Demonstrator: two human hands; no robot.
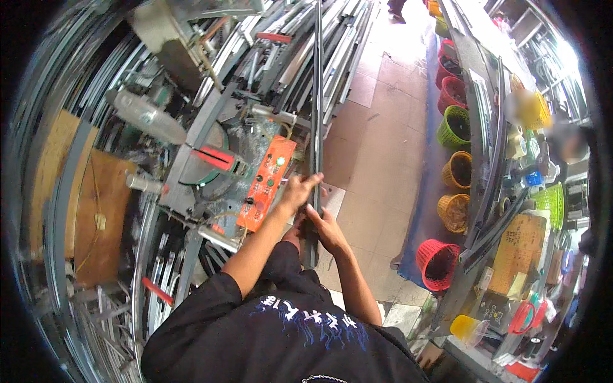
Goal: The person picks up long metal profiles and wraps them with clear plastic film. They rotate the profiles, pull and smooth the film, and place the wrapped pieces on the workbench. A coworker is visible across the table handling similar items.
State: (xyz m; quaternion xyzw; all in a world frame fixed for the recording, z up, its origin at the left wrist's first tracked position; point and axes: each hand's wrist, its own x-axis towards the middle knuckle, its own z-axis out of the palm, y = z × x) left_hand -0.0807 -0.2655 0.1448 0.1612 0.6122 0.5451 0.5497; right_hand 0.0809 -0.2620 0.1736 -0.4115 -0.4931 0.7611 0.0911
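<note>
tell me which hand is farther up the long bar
The left hand, higher in the picture along the long bar; the right hand is nearer the bar's lower end.

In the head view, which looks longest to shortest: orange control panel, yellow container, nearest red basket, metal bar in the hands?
By length in the picture:
1. Metal bar
2. Orange control panel
3. Nearest red basket
4. Yellow container

Their differing nearness leaves real sizes unsure.

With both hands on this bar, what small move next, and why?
I'd probably slide the left hand farther along the long dark bar: it and the right hand sit close together near one end, while a long stretch runs beyond them.
</note>
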